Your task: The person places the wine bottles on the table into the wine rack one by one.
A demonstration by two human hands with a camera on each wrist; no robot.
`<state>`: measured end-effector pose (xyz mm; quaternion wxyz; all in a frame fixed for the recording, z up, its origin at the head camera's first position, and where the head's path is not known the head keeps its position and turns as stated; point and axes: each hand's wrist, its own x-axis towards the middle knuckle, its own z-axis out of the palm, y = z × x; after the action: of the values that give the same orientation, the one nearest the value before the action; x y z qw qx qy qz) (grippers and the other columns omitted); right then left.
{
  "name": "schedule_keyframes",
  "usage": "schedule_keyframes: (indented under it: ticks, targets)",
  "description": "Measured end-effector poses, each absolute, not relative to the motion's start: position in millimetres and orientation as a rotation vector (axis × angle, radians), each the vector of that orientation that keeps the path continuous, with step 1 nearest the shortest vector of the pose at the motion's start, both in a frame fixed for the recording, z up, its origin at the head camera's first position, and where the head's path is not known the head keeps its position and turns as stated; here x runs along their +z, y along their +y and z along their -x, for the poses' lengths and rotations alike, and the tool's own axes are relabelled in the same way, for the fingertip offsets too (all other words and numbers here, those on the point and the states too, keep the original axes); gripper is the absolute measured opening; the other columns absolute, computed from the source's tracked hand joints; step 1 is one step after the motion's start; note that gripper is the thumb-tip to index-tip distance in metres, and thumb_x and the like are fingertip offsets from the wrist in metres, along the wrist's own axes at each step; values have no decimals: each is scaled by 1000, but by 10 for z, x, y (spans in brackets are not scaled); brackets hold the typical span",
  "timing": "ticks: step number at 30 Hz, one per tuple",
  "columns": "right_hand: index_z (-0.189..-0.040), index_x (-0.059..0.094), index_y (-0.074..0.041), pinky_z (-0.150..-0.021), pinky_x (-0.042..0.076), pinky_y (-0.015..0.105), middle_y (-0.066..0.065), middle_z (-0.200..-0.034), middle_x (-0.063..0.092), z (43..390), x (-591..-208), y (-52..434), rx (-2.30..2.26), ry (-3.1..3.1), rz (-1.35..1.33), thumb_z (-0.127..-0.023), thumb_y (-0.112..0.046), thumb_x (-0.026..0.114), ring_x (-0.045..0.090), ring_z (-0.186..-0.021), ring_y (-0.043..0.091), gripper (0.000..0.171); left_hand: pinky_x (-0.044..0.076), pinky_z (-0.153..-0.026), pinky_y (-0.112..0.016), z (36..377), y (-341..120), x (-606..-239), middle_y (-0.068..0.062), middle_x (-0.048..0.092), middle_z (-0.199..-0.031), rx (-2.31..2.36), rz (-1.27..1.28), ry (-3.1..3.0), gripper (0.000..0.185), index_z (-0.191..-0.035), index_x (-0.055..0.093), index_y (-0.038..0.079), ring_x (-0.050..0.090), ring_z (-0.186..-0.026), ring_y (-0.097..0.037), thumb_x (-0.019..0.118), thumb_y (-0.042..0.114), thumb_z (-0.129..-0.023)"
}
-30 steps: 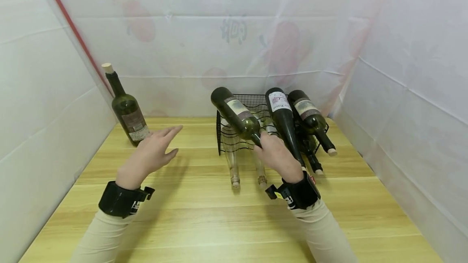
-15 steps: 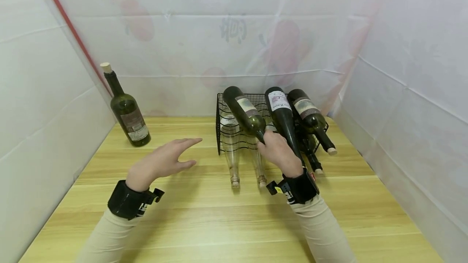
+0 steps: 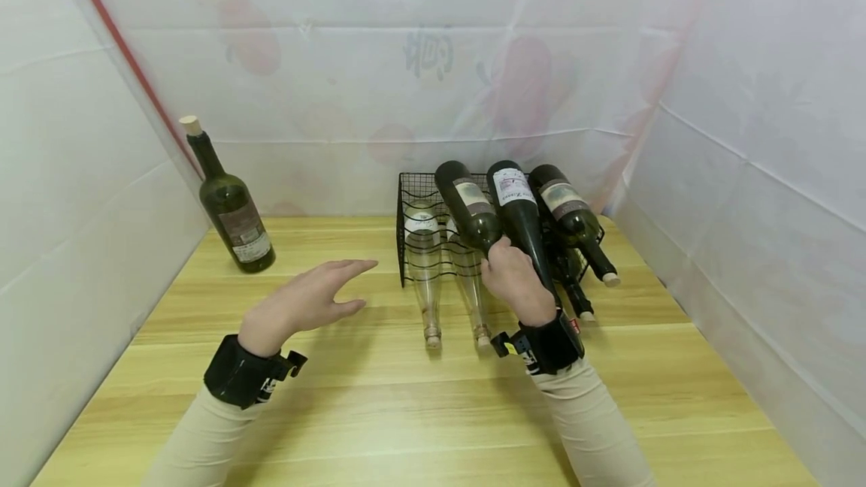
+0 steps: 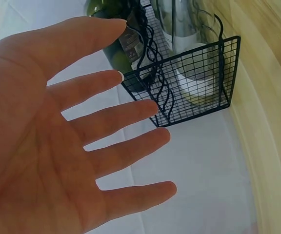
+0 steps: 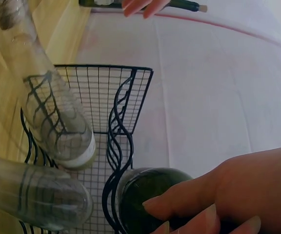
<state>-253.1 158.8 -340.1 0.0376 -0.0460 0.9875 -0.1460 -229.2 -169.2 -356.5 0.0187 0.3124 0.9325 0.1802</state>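
Note:
My right hand (image 3: 517,280) grips a dark green wine bottle (image 3: 470,201) by its neck. That bottle slants base-up over the top tier of a black wire wine rack (image 3: 401,246); in the right wrist view its green glass (image 5: 135,197) lies close beside the wavy top wires. Whether it bears on them I cannot tell. My left hand (image 3: 307,299) hovers left of the rack, fingers extended, holding nothing. To the held bottle's right, a wine bottle with a white label (image 3: 512,186) and another corked wine bottle (image 3: 571,213) lie on the top tier.
Two clear glass bottles (image 3: 424,269) lie in the lower tier, corks toward me. A dark bottle neck (image 3: 578,299) juts out at lower right. One corked green bottle (image 3: 237,216) stands upright at the wooden table's (image 3: 379,404) back left. White sheets (image 3: 318,96) enclose the table.
My right hand has moved the green bottle rightward along the rack, closer to the white-labelled bottle. My left hand has shifted right, away from the upright bottle toward the rack.

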Motion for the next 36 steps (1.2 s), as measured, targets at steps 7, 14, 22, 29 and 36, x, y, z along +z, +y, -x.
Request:
schedule_keyframes:
  ticks: [7, 14, 22, 29, 36]
  targets:
    - [-151, 23, 22, -48, 35, 29, 12, -69, 55, 2523, -3394, 1546, -431, 3024, 95, -110, -20, 45, 52, -54, 23, 63, 41, -119, -59, 2300, -1697, -3580, -20, 49, -157, 556, -987, 2895, 66, -158, 41, 7, 50, -143, -43, 68, 25, -100]
    - [-156, 14, 16, -59, 50, 35, 26, -100, 67, 2571, -3390, 1434, -503, 2923, -84, -110, -24, 41, 64, -72, 30, 67, 41, -119, -59, 2296, -1697, -3583, -20, 49, -157, 553, -981, 2899, 67, -158, 41, 8, 50, -143, -42, 69, 25, -100]
    - [-156, 21, 9, -50, 49, 33, 18, -86, 72, 2620, -3234, 1341, -592, 2771, -165, -109, -29, 39, 64, -55, 23, 62, 41, -119, -59, 2284, -1713, -3569, -21, 50, -156, 575, -974, 2903, 64, -157, 42, 6, 50, -142, -44, 68, 22, -100]
    - [-144, 45, 7, -52, 54, 33, 24, -117, 65, 2676, -3188, 1299, -624, 2722, -157, -109, -20, 38, 75, -74, 32, 45, 42, -118, -59, 2273, -1723, -3555, -21, 51, -156, 559, -966, 2900, 63, -157, 43, 6, 50, -142, -43, 67, 22, -101]
    - [-102, 64, -3, -60, 54, 35, 21, -109, 61, 2682, -3193, 1312, -546, 2734, -69, -110, -20, 38, 69, -74, 29, 32, 41, -119, -59, 2266, -1730, -3560, -21, 50, -156, 560, -960, 2892, 63, -157, 42, 7, 49, -143, -43, 66, 22, -101]
